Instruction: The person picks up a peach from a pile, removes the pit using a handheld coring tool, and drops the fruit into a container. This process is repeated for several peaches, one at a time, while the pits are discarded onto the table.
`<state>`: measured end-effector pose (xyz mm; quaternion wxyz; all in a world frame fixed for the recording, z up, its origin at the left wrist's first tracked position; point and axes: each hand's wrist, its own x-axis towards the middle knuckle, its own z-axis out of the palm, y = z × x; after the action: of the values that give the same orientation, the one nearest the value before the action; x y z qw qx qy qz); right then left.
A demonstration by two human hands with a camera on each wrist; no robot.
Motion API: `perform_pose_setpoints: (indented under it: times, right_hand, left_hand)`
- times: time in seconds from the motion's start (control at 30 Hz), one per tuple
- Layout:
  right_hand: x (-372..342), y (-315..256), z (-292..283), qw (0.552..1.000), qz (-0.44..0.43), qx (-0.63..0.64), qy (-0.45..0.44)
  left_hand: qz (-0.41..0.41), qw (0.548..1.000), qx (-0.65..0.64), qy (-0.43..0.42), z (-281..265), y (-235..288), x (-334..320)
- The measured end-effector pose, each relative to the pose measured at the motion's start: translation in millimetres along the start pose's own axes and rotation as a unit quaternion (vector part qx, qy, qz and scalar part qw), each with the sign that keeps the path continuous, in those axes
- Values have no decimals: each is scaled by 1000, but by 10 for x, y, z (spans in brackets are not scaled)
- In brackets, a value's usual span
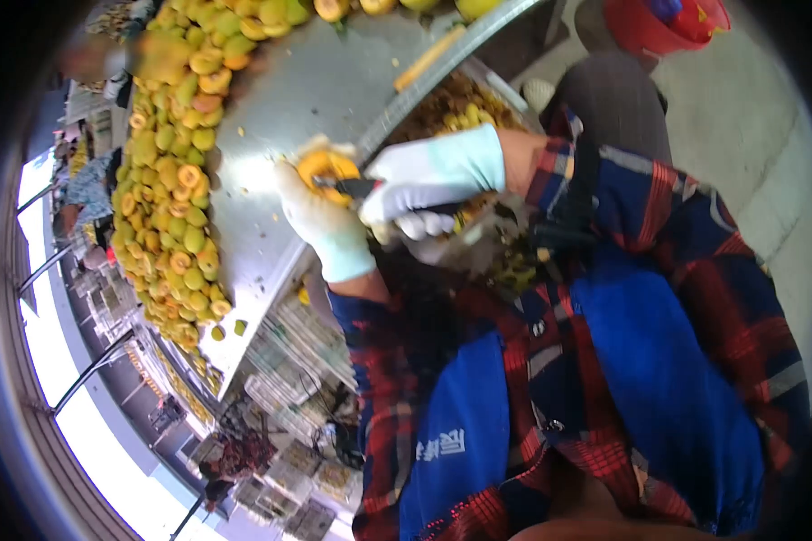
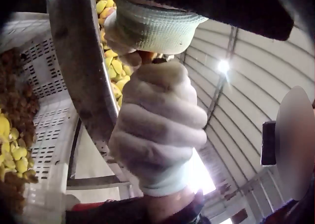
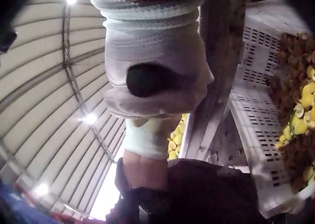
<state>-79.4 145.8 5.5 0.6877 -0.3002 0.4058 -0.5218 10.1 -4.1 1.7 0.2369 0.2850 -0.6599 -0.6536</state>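
Both hands wear white gloves and meet over the metal table's (image 1: 284, 99) edge in the head view. My left hand (image 1: 320, 212) grips a cut yellow-orange peach (image 1: 329, 167), its thumb and fingers around the sides. In my right hand (image 1: 438, 176) is a black-handled knife (image 1: 359, 187), its short metal end at the peach's cut face. The handle's dark round butt (image 3: 147, 80) sticks out of the right fist in the right wrist view. The left wrist view shows gloved knuckles, with the peach mostly hidden behind the hands.
Piled peaches (image 1: 185, 180), whole and halved, cover the table's far side. Below its near edge stands a white slotted crate (image 3: 261, 106) with brown pits and yellow pieces. A red bucket (image 1: 663, 32) sits on the floor. Stacked crates (image 1: 289, 361) are beyond the left arm.
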Motion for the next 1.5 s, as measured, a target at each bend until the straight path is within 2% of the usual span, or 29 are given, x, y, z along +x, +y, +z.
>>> perform_pose_setpoints:
  times: [0.03,0.2,0.27,0.3,0.33,0.4,0.43,0.47,0.5,0.53,0.57,0.6,0.63,0.67,0.7,0.77,0.83,0.97,1.03,1.07,1.1,1.17,1.2,1.23,1.27,1.33,1.37,1.43,1.5]
  right_hand:
    - [-61,-63,-12,1000,-19,-2,-23]
    - [-42,6,19,980,-30,118,-156]
    - [-33,76,44,982,-45,119,-139]
    - [-28,83,87,991,-63,66,-101]
    - [-25,74,126,995,-80,11,-62]
    - [-10,105,200,998,16,-66,10]
    - [15,215,206,993,24,-112,24]
    - [-15,244,198,986,31,-159,40]
    - [-107,242,147,932,7,-355,68]
    - [-186,397,112,862,-28,-486,140]
    - [-196,506,13,798,43,-590,113]
    - [-195,560,-47,775,109,-608,134]
    - [-216,527,-78,774,120,-597,170]
    - [-230,482,-102,773,132,-586,205]
    - [-249,399,-102,772,128,-587,209]
    - [-330,92,-13,794,56,-510,325]
    - [-293,214,-109,791,51,-506,339]
    - [-248,290,-95,793,11,-502,345]
    - [-261,239,-37,835,9,-451,313]
    - [-257,254,-30,823,2,-481,303]
    - [-249,266,-38,825,8,-482,295]
    - [-226,283,-33,827,23,-479,293]
    - [-208,279,-25,823,9,-484,297]
    - [-216,286,-20,818,-4,-490,302]
    - [-216,318,-21,818,4,-488,306]
    - [-192,389,-2,797,-64,-513,311]
    - [-215,395,0,790,-97,-511,324]
    - [-202,356,-20,794,-81,-510,321]
    - [-213,365,-32,785,-107,-507,339]
  left_hand:
    - [-16,996,-63,-65,-31,54,23]
    - [-5,981,-141,-136,-7,122,-43]
    - [-25,939,-298,-170,41,93,-53]
    - [-91,934,-338,-73,89,94,-45]
    - [-86,934,-338,-74,20,72,-6]
    - [-122,942,-289,-115,-141,46,79]
    - [-117,976,-181,12,-180,84,37]
    - [-95,985,-123,72,-268,184,-27]
    - [-51,996,-34,68,-474,237,-77]
    - [54,977,171,112,-657,321,-167]
    - [304,814,491,60,-1269,121,-95]
    - [211,771,598,50,-1345,365,-313]
    - [37,790,609,59,-1529,472,-394]
    - [91,711,697,16,-1875,384,-511]
    - [-62,763,640,66,-1781,558,-539]
    - [-64,787,611,65,-1814,625,-413]
    - [-69,811,577,61,-1805,643,-172]
    - [79,904,420,-12,-1426,414,1123]
    - [14,931,365,-7,-935,452,1696]
    - [-13,944,331,11,-749,431,1974]
    - [-21,935,354,35,-616,372,2241]
    - [191,825,518,118,-1173,-581,3520]
    - [306,750,561,171,-1212,-829,3779]
    - [152,874,436,149,-911,-599,3571]
    - [-13,949,291,119,-625,-317,3334]
    - [3,964,230,136,-523,-318,3214]
    - [7,984,129,125,-538,-312,3154]
    - [9,989,-24,148,-486,-204,2880]
    - [-14,993,-75,86,-598,-86,2571]
